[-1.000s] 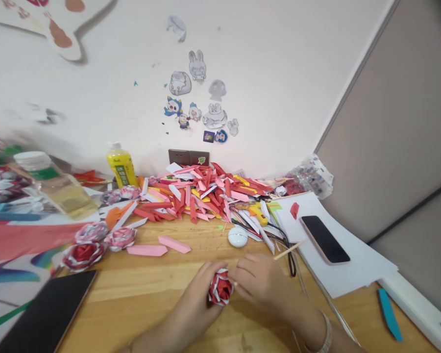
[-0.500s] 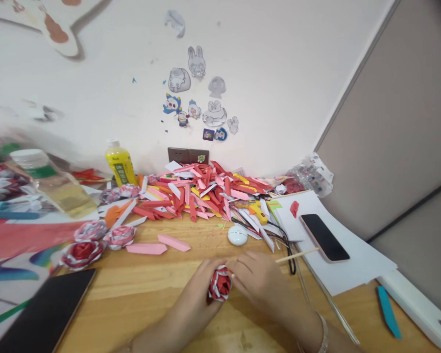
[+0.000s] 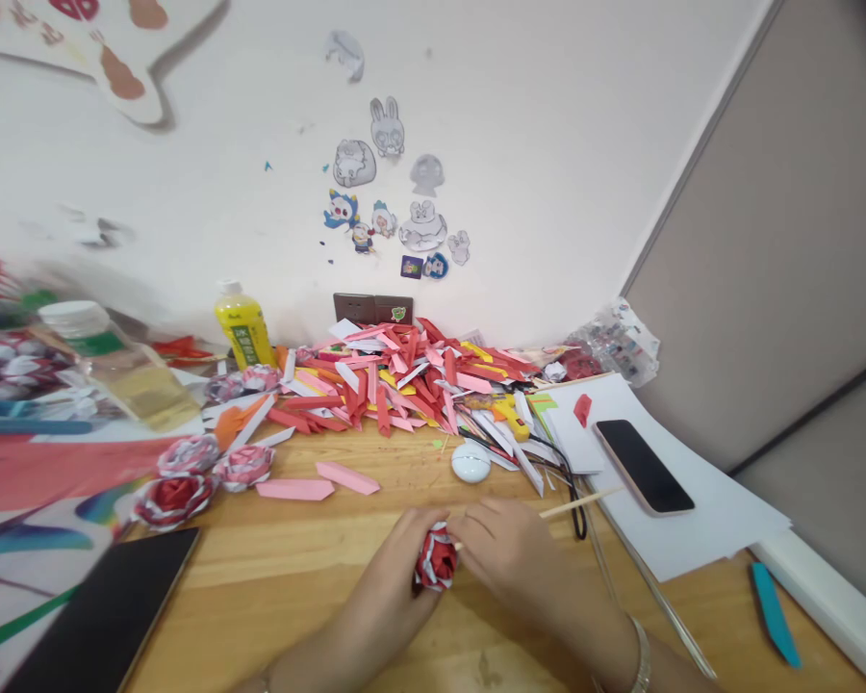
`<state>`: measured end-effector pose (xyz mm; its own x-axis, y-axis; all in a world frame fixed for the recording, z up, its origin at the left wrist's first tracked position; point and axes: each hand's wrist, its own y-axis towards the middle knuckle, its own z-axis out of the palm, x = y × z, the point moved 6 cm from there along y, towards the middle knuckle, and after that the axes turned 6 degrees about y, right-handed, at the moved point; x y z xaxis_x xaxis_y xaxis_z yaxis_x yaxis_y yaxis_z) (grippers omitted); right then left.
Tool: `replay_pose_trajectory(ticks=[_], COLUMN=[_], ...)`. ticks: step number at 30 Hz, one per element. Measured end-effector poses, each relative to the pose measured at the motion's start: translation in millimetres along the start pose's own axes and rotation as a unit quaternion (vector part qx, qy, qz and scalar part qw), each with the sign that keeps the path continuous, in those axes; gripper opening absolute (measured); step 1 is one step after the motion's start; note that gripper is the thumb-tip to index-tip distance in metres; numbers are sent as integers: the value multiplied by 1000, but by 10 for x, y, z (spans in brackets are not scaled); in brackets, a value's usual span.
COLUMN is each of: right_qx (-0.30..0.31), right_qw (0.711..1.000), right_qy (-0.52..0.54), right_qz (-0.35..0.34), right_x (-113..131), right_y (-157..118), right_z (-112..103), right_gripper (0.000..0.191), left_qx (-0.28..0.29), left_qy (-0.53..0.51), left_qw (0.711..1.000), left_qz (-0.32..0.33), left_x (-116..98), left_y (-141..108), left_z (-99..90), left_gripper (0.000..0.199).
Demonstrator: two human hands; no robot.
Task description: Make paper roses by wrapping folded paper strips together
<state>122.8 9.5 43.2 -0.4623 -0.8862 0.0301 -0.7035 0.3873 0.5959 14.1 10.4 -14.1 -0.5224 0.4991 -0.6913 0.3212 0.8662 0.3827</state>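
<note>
One bare left hand (image 3: 386, 577), low in the middle of the frame, was curled around a small red-and-white folded paper rose (image 3: 439, 560), its layered petals exposed between the two hands. Just beside it, the bare right hand (image 3: 509, 553) was closed on a thin, pale wooden stick (image 3: 581, 500); one end reached the rose's right edge, though I could not tell whether it touched, and the other pointed right. A pale bracelet (image 3: 642, 654) circled the right wrist at the bottom of the frame.

Just above the hands, a glossy white egg-shaped object (image 3: 471, 463) sat on the light wooden table (image 3: 260, 568). Left of it lay two flat pink folded paper strips (image 3: 295, 489). Centre-left, one red-and-white paper rose (image 3: 173, 502) and two pink-and-white paper roses (image 3: 243, 466) sat close together, above a flat black rectangular panel (image 3: 108, 616) at lower left.

Across the centre spread a heap of red, pink, white and yellow folded paper strips (image 3: 396, 375), with a yellow glue gun (image 3: 512, 417) at its right end. A yellow-labelled plastic bottle (image 3: 241, 327) stood left of the heap. At right, a black-screened phone (image 3: 644, 466) lay on white paper sheets (image 3: 682, 544), above a teal flat-sided object (image 3: 776, 616) at lower right.
</note>
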Motion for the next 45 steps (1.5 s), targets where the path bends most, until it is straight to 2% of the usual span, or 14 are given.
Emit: replay_pose_trajectory(ticks=[8,17,26,36,45], right_qx=[56,2,54,29,84], right_qw=[998,999,997,998,995], right_qy=[0,-12,0,-17,0], right_qz=[-8,-39,-45,-48,-52], right_x=[-14,22,35,19,8], right_y=[-8,10,-19,-4,-16], right_z=[44,-53,33,-18,32], right_gripper=[23,30,24,20,11], left_qx=[11,13,12,10,-10], left_qy=[2,2,4,6,1], left_qw=[1000,1000,1000,1000,1000], left_qz=[-5,-3,4,0,-17], left_x=[-40,-65,-71,-62,-44], left_y=[-23,-4,-9,-23,0], left_z=[2,-6,-12,-18,-38], left_gripper=[55,54,51,51,50])
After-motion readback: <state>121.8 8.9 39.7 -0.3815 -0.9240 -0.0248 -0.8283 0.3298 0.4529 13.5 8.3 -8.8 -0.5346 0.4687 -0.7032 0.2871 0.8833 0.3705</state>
